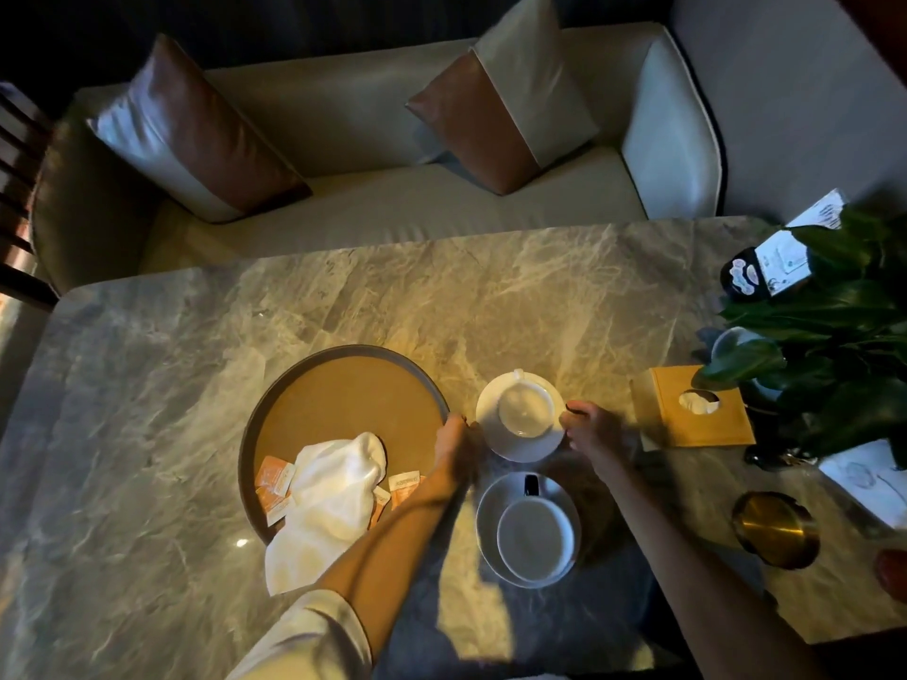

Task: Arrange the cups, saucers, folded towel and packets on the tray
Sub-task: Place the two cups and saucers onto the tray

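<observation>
A round brown tray [343, 385] lies on the marble table. On its near side a white towel [333, 488] lies crumpled, hanging over the rim, with several orange packets [275, 478] around and under it. Right of the tray stands a white saucer [527, 446] with a white cup [524, 407] upside down on it. My left hand [454, 446] grips that saucer's left edge and my right hand [591, 429] grips its right edge. Nearer to me stands a second saucer [491, 512] with a second cup [535, 537] on it.
An orange tissue box [697, 409], a potted plant [844, 346], a brass ashtray [775, 530] and printed cards [868, 478] crowd the table's right side. A sofa with two cushions runs along the far edge. Bare marble stretches left of the tray.
</observation>
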`<state>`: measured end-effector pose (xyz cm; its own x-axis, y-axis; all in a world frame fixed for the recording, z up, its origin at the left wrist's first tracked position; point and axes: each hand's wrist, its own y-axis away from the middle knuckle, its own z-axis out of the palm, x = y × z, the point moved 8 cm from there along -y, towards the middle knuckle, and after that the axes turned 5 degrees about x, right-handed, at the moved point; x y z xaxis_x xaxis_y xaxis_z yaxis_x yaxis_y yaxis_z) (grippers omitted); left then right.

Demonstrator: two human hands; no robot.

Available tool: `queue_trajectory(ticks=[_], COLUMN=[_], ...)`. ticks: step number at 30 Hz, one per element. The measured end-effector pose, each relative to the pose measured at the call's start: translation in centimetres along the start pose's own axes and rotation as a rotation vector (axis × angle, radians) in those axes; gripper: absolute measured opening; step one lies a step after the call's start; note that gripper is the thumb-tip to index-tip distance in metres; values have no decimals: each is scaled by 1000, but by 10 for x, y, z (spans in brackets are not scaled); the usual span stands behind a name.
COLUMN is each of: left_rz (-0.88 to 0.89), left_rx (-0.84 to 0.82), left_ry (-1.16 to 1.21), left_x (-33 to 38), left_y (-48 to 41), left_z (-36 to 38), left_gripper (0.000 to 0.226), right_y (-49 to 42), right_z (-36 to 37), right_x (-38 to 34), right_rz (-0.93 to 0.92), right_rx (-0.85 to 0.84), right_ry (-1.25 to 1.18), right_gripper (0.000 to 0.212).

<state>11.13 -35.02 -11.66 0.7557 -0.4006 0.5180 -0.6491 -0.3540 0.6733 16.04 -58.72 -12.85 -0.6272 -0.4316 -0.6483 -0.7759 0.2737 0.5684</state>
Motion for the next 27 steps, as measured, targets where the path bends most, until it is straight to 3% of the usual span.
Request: queue_trajectory(ticks=[6, 11, 19, 24, 27], left_rz=[140, 100, 102, 76, -10], left_rx=[22, 19, 41, 33, 27], left_ry=[-22, -57, -92, 51, 246], left_x=[16, 12, 19, 19, 12], left_y=[-17, -30, -23, -14, -5], left_z=[2, 8, -6, -29, -58], left_gripper=[33, 25, 27, 23, 10], right_y=[-11, -13, -12, 2, 10], right_z=[6, 7, 8, -3, 14], right_x=[1, 0, 5, -33, -62], right_rz=[-48, -88, 46, -49, -51], right_rx=[8, 21, -48, 14, -29], right_ry=[1, 4, -53, 20, 41], right_gripper=[31, 26, 31, 21, 19])
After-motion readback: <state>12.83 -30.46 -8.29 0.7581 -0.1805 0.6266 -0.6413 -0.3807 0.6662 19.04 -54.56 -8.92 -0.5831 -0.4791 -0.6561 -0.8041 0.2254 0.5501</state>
